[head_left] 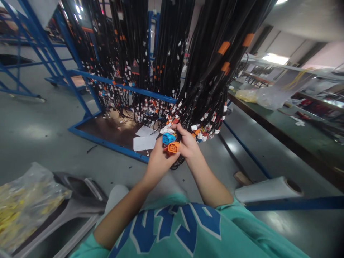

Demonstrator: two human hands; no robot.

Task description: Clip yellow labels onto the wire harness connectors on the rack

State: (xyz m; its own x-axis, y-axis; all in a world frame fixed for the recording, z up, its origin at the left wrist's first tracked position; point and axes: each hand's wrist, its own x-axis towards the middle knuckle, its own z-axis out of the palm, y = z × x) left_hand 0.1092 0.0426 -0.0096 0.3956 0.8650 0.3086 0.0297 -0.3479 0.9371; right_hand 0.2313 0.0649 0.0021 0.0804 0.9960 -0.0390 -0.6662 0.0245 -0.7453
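Observation:
Both my hands meet in front of the hanging wire bundle, around a cluster of plug connectors. My left hand [159, 157] is closed round the cluster from the left. Its thumb lies along the lower edge of an orange connector [173, 147], and its fingers are beside a blue connector [168, 138]. My right hand [189, 142] closes on the cluster from the right, against the orange connector, its index finger reaching over the top. White connectors [168, 130] show just behind the blue one. The wires inside my grip are mostly hidden.
Black wire harnesses [205, 68] hang in thick bundles from a blue frame [107, 141]. White papers [145, 142] lie on its base. A workbench [292, 143] runs along the right, above a white roll [268, 190]. At lower left, a bag of yellow parts [29, 200] rests on a grey chair [77, 200].

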